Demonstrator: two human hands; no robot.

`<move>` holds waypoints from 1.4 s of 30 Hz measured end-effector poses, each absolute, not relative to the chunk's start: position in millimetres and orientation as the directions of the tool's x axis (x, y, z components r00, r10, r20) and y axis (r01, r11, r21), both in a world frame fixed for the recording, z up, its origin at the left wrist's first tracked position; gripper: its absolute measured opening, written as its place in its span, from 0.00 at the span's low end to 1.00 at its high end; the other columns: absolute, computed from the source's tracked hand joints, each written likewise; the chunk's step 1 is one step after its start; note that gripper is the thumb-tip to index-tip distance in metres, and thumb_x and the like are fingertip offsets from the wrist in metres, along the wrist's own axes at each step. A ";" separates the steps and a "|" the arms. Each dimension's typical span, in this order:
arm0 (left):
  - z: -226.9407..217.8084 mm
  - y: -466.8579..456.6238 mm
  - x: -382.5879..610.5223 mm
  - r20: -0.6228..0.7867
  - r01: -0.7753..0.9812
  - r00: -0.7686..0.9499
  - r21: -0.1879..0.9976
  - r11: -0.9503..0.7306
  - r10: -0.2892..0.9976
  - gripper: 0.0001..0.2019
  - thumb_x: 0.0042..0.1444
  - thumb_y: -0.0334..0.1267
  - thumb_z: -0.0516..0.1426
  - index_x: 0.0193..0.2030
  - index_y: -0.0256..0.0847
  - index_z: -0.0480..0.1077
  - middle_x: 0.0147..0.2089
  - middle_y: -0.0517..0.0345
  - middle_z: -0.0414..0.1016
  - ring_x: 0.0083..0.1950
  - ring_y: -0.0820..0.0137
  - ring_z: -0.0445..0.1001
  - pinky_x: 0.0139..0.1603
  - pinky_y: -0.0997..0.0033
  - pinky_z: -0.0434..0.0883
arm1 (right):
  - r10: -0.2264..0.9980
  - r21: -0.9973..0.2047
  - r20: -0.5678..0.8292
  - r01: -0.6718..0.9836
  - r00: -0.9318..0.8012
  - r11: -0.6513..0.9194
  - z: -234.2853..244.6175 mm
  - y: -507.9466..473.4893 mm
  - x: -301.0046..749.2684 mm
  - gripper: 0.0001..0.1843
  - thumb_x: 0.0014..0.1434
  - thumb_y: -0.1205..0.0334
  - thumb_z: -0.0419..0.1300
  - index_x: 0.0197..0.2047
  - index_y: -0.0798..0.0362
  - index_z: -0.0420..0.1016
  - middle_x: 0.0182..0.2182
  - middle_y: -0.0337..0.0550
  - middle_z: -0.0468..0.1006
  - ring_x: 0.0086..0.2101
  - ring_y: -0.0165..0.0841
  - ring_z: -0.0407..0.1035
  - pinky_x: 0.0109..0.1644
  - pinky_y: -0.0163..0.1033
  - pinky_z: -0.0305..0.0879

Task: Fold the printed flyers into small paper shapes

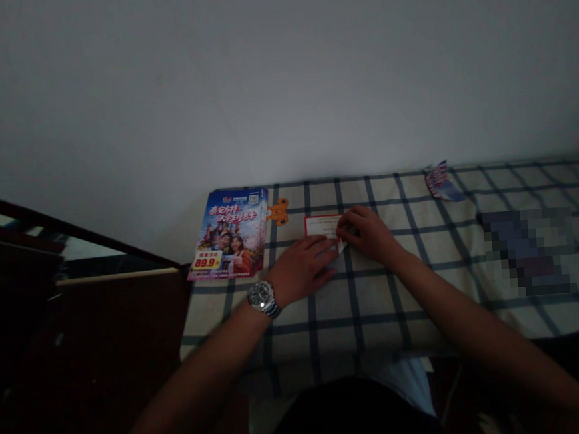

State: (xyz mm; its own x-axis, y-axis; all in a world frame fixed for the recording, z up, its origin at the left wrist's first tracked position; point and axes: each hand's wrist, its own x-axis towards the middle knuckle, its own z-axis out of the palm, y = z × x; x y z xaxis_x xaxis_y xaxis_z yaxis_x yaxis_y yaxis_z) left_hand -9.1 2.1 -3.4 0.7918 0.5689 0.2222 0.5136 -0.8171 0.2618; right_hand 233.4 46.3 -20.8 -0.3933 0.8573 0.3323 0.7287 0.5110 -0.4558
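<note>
A small white sheet of paper (323,225) with a red border and faint print lies on the checked cloth in front of me. My left hand (302,268), with a metal watch (262,297) on its wrist, rests with fingers stretched over the near edge of the sheet. At the sheet's right side my right hand (368,236) is closed, its thumb and fingers pinching the near right corner, which looks bent up. My fingers hide part of that corner.
A stack of colourful flyers (231,235) sits at the table's left end, beside an orange bear figure (278,212). Farther right are a torn or folded flyer piece (442,183) and a blurred-out dark object (527,252). A pale wall (278,77) stands behind the checked cloth (328,321).
</note>
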 end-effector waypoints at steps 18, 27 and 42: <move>-3.3 0.7 -7.3 0.202 0.529 0.787 0.265 -0.806 0.583 0.24 0.68 0.46 0.56 0.68 0.45 0.64 0.69 0.53 0.67 0.70 0.57 0.62 0.70 0.51 0.63 | 0.718 -0.280 0.384 0.668 -0.581 0.690 -5.9 31.0 246.2 0.11 0.70 0.57 0.57 0.48 0.48 0.79 0.50 0.50 0.79 0.51 0.44 0.72 0.57 0.52 0.68; -1.6 -0.7 -7.4 0.194 0.549 0.780 0.242 -0.800 0.595 0.24 0.69 0.47 0.55 0.69 0.46 0.63 0.70 0.52 0.65 0.70 0.56 0.62 0.69 0.52 0.64 | 0.675 -0.296 0.320 0.607 -0.665 0.738 -14.3 14.7 257.2 0.20 0.70 0.59 0.57 0.64 0.45 0.72 0.59 0.46 0.77 0.62 0.44 0.67 0.66 0.57 0.64; -0.5 -1.3 -10.9 0.169 0.570 0.767 0.265 -0.778 0.619 0.23 0.69 0.47 0.54 0.69 0.48 0.64 0.71 0.50 0.62 0.70 0.56 0.63 0.66 0.52 0.70 | 0.673 -0.327 0.348 0.588 -0.653 0.740 -18.1 14.7 258.0 0.24 0.69 0.61 0.58 0.67 0.45 0.68 0.62 0.47 0.75 0.65 0.45 0.63 0.68 0.60 0.63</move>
State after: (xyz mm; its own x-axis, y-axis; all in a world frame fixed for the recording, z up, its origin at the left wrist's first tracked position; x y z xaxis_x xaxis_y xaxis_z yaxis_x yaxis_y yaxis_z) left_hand -10.9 -1.3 -0.5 0.7669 0.6190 0.1692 0.5697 -0.7781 0.2646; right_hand 258.0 14.7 -18.1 -0.6530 0.6728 0.3477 0.5880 0.7397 -0.3271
